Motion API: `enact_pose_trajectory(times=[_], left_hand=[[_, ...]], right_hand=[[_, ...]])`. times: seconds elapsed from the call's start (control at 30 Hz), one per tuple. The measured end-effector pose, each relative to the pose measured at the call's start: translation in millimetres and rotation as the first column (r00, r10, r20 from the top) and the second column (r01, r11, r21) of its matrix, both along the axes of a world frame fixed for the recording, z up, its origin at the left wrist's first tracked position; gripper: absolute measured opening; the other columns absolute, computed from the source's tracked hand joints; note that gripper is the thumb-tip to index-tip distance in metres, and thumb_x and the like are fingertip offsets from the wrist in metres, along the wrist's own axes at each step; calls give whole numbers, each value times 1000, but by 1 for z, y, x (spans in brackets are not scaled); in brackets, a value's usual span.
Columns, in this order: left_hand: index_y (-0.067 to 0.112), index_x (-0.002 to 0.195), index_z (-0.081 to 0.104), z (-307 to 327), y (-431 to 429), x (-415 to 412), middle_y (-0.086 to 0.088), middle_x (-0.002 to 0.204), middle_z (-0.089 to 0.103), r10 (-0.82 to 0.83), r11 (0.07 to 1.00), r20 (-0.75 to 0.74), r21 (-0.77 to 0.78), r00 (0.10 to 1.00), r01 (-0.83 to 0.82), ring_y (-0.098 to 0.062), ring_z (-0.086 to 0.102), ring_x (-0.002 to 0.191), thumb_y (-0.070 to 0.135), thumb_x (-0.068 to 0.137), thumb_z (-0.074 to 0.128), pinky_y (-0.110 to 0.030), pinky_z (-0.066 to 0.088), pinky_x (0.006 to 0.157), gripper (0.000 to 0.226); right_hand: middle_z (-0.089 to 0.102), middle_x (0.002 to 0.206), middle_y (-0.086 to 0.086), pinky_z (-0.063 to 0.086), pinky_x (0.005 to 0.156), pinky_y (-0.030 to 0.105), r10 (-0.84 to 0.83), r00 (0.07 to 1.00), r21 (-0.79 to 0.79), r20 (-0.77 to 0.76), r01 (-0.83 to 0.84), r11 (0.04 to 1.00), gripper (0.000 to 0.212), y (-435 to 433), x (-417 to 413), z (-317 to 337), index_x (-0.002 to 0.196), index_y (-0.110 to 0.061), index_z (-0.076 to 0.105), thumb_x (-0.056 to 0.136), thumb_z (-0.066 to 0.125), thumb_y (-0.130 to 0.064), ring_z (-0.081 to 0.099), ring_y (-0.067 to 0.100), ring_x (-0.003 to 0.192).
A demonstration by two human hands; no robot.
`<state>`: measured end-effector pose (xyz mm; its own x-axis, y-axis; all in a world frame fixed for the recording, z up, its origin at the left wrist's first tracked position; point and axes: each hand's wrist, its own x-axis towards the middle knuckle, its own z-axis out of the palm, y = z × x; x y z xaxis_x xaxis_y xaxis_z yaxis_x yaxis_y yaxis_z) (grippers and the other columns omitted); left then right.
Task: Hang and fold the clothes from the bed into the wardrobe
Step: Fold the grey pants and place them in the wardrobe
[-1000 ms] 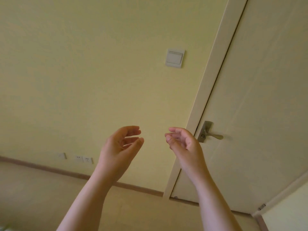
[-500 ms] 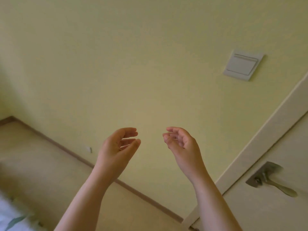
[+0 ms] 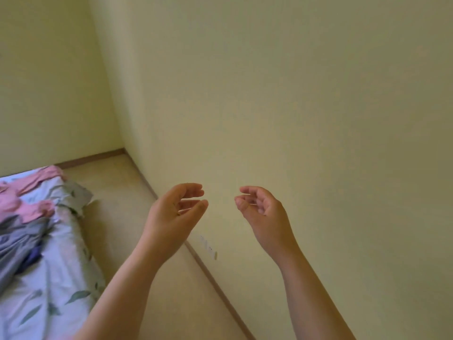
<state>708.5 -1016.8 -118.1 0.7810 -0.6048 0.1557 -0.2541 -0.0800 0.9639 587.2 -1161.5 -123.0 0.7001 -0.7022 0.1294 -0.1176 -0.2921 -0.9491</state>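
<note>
The bed [image 3: 56, 298] fills the lower left, covered by a pale sheet with a leaf print. A pink garment [image 3: 29, 195] lies crumpled near its far end, and a grey-blue garment [image 3: 17, 249] lies beside it toward me. My left hand [image 3: 175, 212] and my right hand [image 3: 263, 212] are raised side by side in front of the yellow wall, right of the bed. Both hold nothing, with fingers loosely curled and palms turned toward each other. The wardrobe is out of view.
A strip of beige floor [image 3: 137, 241] runs between the bed and the yellow wall [image 3: 294, 119]. A brown skirting board [image 3: 220, 285] lines the wall's foot. The room's corner [image 3: 122, 150] lies beyond the bed. Wall sockets [image 3: 208, 246] sit low behind my hands.
The view has swung left: the door, its handle and the light switch have left the frame, and the bed with the clothes has come in. Both hands keep their pose.
</note>
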Motion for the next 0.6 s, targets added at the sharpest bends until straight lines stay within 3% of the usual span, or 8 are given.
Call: enact_pose_trajectory(times=[0.2,0.3,0.47,0.6], left_hand=[[21,111,64,-4,-12,45,7,105,69,230,972,10,50,973,-230,-6,67,90,10,86,68,-19,54,81,28],[18,113,64,-7,-7,65,7,104,68,355,933,26,60,935,-356,-3,67,88,9,87,67,-11,53,76,27],[12,115,64,-20,16,109,2,105,69,516,852,-4,103,856,-513,-8,67,91,8,87,68,-16,54,77,29],[21,112,64,-36,45,160,8,104,68,587,802,5,133,809,-583,-5,66,93,15,87,68,-19,54,80,26]], right_hand=[[69,101,-6,52,82,19,242,970,-1,-4,-242,970,18,-45,80,1,111,-23,63,93,64,-25,65,3,91],[68,100,-7,51,75,12,364,931,3,-25,-364,931,20,-51,125,-4,113,-22,62,93,63,-23,64,1,90],[68,100,-3,52,80,15,527,847,48,-66,-525,850,21,-32,201,-21,114,-19,63,92,64,-20,64,5,89],[67,101,-2,53,82,19,615,782,36,-102,-615,788,23,-11,272,-32,115,-19,62,92,64,-20,64,9,93]])
